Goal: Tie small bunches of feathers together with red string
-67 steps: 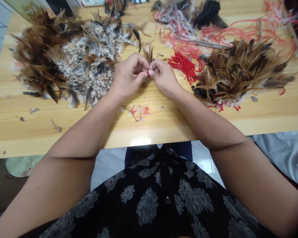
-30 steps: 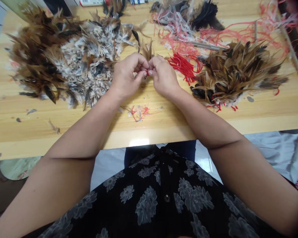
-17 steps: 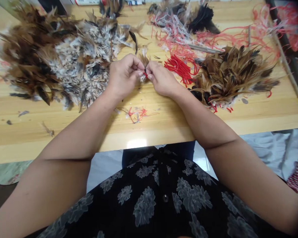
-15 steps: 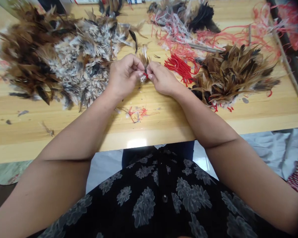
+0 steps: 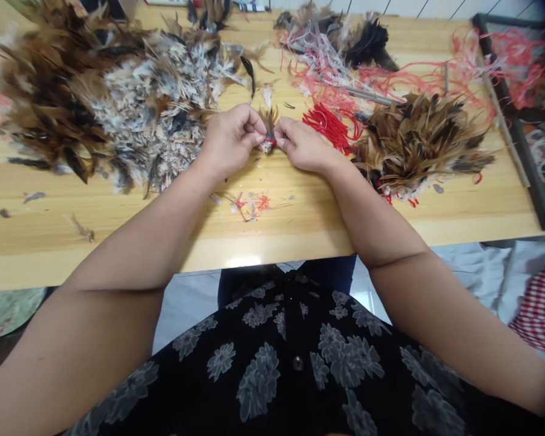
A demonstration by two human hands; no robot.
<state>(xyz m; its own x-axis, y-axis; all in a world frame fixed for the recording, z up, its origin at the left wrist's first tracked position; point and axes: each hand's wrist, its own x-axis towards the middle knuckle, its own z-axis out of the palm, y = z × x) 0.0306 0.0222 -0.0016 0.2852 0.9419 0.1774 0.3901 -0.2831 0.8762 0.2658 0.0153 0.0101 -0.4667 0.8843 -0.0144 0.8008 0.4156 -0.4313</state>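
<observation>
Over the middle of a wooden table (image 5: 300, 218), my left hand (image 5: 229, 142) and my right hand (image 5: 302, 145) meet, both closed in a pinch. Between their fingertips is a small bundle of brown feathers (image 5: 269, 124) with a red thread (image 5: 271, 142) wound round its white base. The feather tips point away from me. Both hands hold this bundle just above the tabletop.
A large heap of loose brown and white feathers (image 5: 104, 97) lies at the left. A pile of tied feather bundles (image 5: 418, 139) sits at the right, beside cut red threads (image 5: 329, 124). Red thread scraps (image 5: 249, 204) lie near the front edge. Tangled red and white string (image 5: 327, 54) covers the back.
The feather bundle now shows more between my fingertips, with its white base and red thread in sight. My hands have stayed together. The view has shifted slightly to the right.
</observation>
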